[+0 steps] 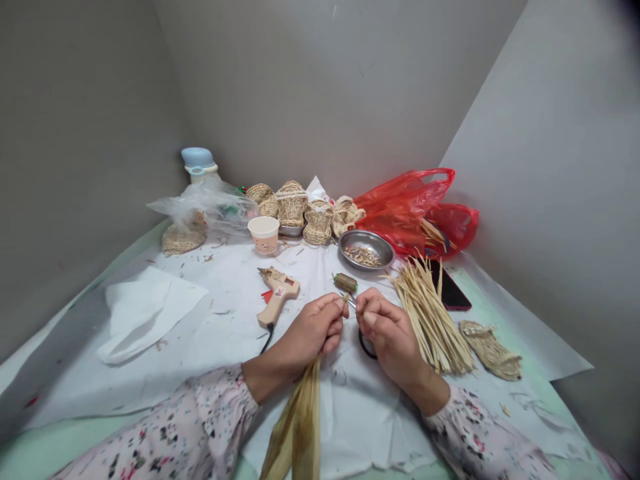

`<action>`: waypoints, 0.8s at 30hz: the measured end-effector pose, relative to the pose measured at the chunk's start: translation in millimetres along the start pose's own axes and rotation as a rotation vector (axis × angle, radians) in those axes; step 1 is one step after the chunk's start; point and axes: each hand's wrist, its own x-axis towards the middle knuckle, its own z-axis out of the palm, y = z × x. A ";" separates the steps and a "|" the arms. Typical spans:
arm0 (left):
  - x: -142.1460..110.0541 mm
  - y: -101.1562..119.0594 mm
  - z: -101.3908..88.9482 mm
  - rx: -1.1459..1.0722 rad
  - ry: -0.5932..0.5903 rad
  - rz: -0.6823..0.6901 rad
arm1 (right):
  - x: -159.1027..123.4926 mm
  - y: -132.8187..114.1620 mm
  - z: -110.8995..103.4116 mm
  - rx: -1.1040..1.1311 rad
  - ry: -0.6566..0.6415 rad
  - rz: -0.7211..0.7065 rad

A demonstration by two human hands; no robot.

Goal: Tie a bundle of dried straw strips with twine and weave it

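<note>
My left hand (pixel 315 327) is shut on a bundle of flat dried husk strips (pixel 299 423), which hang down toward me. My right hand (pixel 390 333) grips a pair of black-handled scissors (pixel 350 301), with the blades showing between my hands and a handle loop below my fingers. A small spool of brown twine (pixel 345 283) sits just beyond my fingertips. A beige hot glue gun (pixel 278 295) lies to the left of my left hand, its black cord running toward my wrist.
A pile of straw strips (pixel 430 320) and a woven straw piece (pixel 490 350) lie right of my hands. Woven straw shoes (pixel 306 213), a steel bowl (pixel 366 250), a paper cup (pixel 263 235), red plastic bags (pixel 415 210) and a phone (pixel 450 287) stand beyond. Grey walls surround the table.
</note>
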 end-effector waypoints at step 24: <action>-1.5 -5.9 -1.4 0.383 0.088 0.137 | 10.7 3.6 1.5 0.402 0.066 0.392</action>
